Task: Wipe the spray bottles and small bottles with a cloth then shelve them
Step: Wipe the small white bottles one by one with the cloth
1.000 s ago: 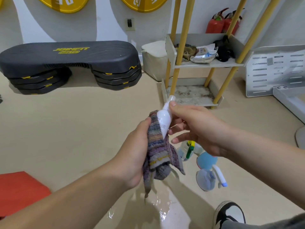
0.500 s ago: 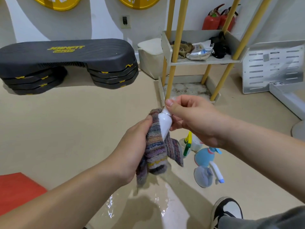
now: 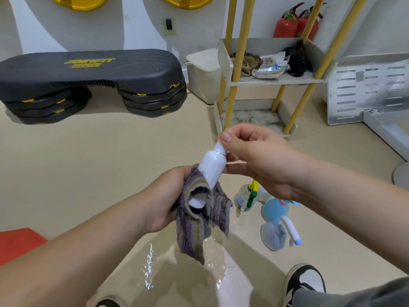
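Where our right thumb and forefinger meet, they pinch the cap end of the small white bottle. The other fingers of the right hand curl loosely behind its neck. From that pinch the bottle slants down and to the left. Its lower half sits inside the striped cloth, and its flat base shows through a fold. Our left hand curls round the cloth from the left and grips it about the bottle; its fingertips are hidden behind the fabric. The cloth's loose ends hang below that hand, above a wet, shiny patch on the floor.

Under our right wrist three spray bottles stand close together on the floor. They are a clear one with a green and yellow trigger, a blue one just beside it, and a pale one with a white trigger nearest us. Beyond them, toward the far right of the floor, stands the shelf rack on yellow posts, with rags and a packet on its upper tier. A black step platform lies at the far left by the wall. Our black and white shoe shows at the near right edge.
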A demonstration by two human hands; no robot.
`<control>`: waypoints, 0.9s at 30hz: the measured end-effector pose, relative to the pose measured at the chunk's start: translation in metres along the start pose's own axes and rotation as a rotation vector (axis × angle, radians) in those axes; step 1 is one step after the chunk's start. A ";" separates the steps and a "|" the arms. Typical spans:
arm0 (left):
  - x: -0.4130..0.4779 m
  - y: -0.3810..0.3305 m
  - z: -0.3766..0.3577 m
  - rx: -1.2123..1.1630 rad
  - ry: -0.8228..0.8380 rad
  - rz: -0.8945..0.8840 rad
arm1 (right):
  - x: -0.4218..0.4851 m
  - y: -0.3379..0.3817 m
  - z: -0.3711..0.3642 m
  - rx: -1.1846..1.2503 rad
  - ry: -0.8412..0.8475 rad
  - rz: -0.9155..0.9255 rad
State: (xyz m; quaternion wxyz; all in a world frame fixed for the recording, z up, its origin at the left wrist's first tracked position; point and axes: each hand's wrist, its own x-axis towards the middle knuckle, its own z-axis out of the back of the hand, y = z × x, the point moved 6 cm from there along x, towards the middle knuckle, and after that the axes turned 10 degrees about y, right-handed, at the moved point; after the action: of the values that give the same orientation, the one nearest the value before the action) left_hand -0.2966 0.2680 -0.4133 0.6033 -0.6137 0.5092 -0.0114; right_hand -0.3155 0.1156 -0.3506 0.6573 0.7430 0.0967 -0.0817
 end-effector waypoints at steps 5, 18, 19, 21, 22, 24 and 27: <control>-0.001 -0.012 0.000 -0.022 -0.043 -0.137 | 0.001 -0.004 -0.001 0.038 0.019 -0.003; 0.004 0.000 0.011 0.223 -0.176 -0.175 | 0.003 -0.008 0.012 0.094 -0.087 -0.012; 0.003 0.006 0.010 0.143 -0.145 -0.117 | 0.003 -0.011 0.013 0.134 -0.072 -0.030; 0.001 0.009 0.009 0.052 -0.137 -0.103 | 0.005 -0.015 0.015 0.222 -0.040 -0.069; 0.001 0.008 0.009 0.032 -0.145 -0.117 | 0.006 -0.017 0.016 0.261 -0.027 -0.084; 0.000 0.005 0.007 0.030 -0.160 -0.145 | 0.007 -0.017 0.017 0.307 -0.008 -0.109; 0.001 0.003 0.004 0.113 -0.168 -0.181 | 0.009 -0.017 0.019 0.168 -0.009 -0.123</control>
State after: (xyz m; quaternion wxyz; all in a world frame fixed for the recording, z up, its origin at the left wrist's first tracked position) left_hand -0.2956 0.2707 -0.4174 0.6739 -0.6209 0.3981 -0.0429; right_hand -0.3114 0.0988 -0.3715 0.5870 0.7876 0.1320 -0.1330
